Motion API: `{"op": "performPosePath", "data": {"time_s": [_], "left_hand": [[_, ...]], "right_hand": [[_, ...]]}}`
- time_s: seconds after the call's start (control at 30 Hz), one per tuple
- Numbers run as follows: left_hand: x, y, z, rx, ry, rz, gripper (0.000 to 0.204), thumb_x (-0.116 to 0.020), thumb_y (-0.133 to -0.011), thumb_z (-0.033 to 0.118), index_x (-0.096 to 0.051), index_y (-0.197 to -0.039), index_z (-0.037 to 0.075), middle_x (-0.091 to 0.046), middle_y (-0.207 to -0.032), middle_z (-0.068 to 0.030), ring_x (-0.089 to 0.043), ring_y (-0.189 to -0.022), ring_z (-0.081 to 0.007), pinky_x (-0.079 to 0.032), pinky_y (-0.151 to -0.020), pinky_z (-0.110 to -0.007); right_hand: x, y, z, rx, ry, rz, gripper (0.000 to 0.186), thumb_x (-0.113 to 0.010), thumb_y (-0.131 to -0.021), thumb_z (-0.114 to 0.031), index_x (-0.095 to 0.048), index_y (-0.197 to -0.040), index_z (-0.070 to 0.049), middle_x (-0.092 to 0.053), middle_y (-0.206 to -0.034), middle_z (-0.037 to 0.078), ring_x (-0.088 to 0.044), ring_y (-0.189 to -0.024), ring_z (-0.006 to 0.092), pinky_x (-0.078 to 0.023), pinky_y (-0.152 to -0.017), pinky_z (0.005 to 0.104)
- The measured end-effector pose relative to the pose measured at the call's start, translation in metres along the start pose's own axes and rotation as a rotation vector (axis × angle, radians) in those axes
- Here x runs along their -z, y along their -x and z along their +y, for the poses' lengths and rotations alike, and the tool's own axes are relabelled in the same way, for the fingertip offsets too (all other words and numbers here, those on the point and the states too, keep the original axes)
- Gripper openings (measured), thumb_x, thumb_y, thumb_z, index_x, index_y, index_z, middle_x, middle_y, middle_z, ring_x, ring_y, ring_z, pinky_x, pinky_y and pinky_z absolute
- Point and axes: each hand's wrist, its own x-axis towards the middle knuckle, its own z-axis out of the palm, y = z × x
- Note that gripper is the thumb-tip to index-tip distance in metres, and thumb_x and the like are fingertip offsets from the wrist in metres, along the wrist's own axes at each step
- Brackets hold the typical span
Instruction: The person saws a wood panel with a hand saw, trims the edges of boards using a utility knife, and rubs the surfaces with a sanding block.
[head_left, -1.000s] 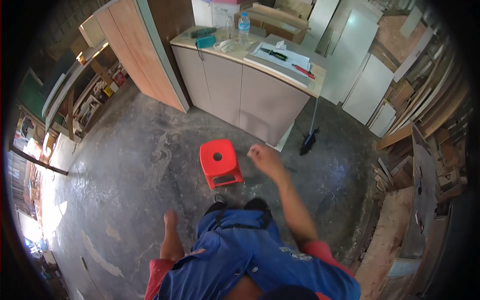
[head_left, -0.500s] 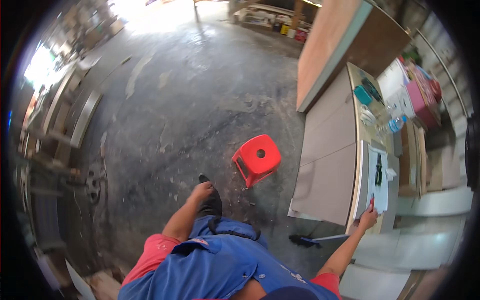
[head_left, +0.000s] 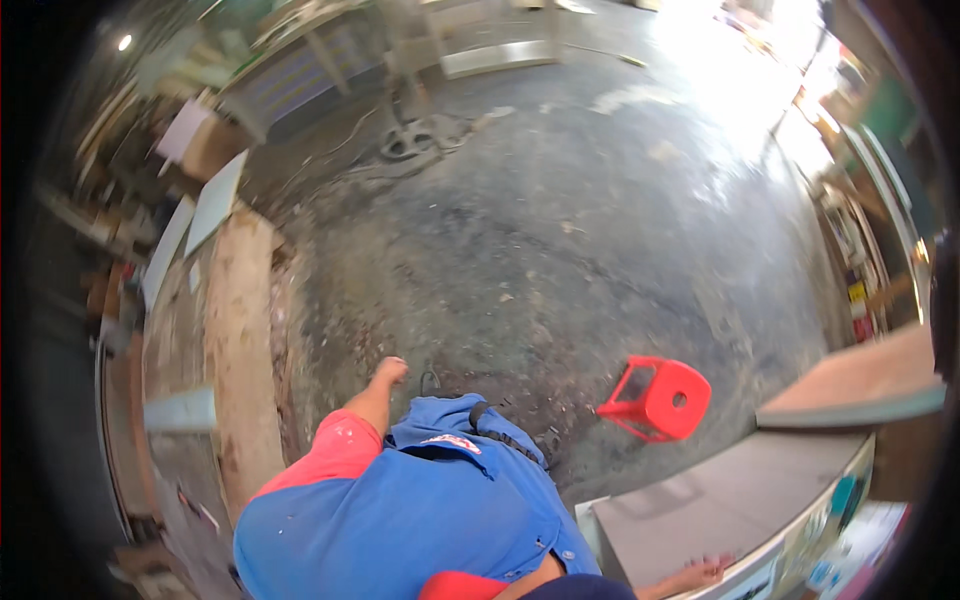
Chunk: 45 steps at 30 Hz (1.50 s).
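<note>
My left hand (head_left: pixel 392 368) hangs beside the blue shirt over the concrete floor, fingers curled, with nothing visible in it. At the bottom right, my right hand (head_left: pixel 702 574) is at the countertop's edge, its fingers closed on a small red tool (head_left: pixel 722 560), partly blurred. Near that hand are the grey cabinet front (head_left: pixel 725 490), a turquoise item (head_left: pixel 845 492) and a clear bottle (head_left: pixel 826 572). A red plastic stool (head_left: pixel 660 404) stands on the floor to my right of centre.
Wooden boards and panels (head_left: pixel 240 350) line the left side. A bench (head_left: pixel 290 70) and a hose-like tangle (head_left: pixel 405 140) are at the back. A tall wooden panel (head_left: pixel 850 370) stands right, beside shelving (head_left: pixel 845 250) and a bright opening.
The view has swung left, so the stool and cabinet now appear lower right. My right hand reached the red tool on the counter half a second ago and remains there.
</note>
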Motion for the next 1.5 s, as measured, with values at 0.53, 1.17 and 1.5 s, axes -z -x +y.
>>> {"op": "performPosePath", "data": {"time_s": [0.53, 1.17, 1.5], "left_hand": [[0.038, 0.003, -0.232, 0.174, 0.659, 0.263, 0.043, -0.068, -0.077, 0.020, -0.073, -0.116, 0.005, -0.076, -0.094, -0.0136, -0.074, -0.088, -0.0212, -0.057, -0.079, -0.035], [0.174, -0.184, -0.229, 0.265, 0.720, 0.310, 0.036, -0.069, -0.080, 0.023, -0.076, -0.112, 0.008, -0.075, -0.109, -0.0137, -0.073, -0.092, -0.0279, -0.057, -0.081, -0.042], [0.491, -0.319, -0.172, 0.201, 0.936, 0.869, 0.036, -0.060, -0.098, 0.012, -0.062, -0.132, 0.002, -0.074, -0.116, -0.0153, -0.071, -0.106, -0.0199, -0.055, -0.090, -0.033]], "right_hand": [[-0.452, 0.673, -0.357, -0.060, -0.444, -2.271, 0.060, -0.059, -0.100, -0.003, -0.034, -0.154, -0.010, -0.061, -0.121, 0.016, -0.060, -0.076, 0.0093, -0.046, -0.052, 0.0210], [-0.778, 1.015, -0.389, -0.118, 0.008, -2.115, 0.032, -0.051, -0.109, -0.035, -0.066, -0.114, -0.007, -0.054, -0.071, -0.003, -0.038, -0.049, 0.0025, -0.027, -0.042, 0.0218], [-0.872, 1.300, -0.528, 0.149, -0.059, -2.484, 0.027, -0.055, -0.108, -0.031, -0.056, -0.096, -0.006, -0.057, -0.072, -0.001, -0.048, -0.053, 0.0050, -0.036, -0.047, 0.0229]]}}
